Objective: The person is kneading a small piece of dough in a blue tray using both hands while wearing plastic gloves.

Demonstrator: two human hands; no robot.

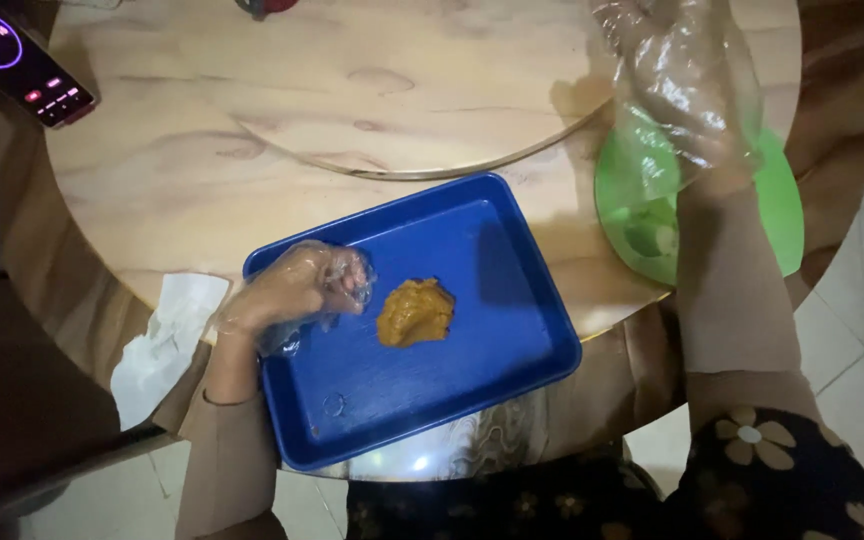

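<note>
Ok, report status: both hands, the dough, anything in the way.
Left hand gloved, fingers curled, empty, on blue tray beside dough. Right hand gloved, raised over green plate. Nothing blocking dough.

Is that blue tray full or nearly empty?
Nearly empty. The blue tray holds only one orange-brown lump near its middle; the gloved left hand rests beside it.

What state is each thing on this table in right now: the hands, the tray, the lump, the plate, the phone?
Left hand: gloved, fingers curled, over the tray beside the lump.
Right hand: gloved, raised above the green plate.
Blue tray: flat on the table.
Orange-brown lump: lying in the tray, untouched.
Green plate: flat at the table edge.
Phone: screen lit.
White tissue: crumpled.
</note>
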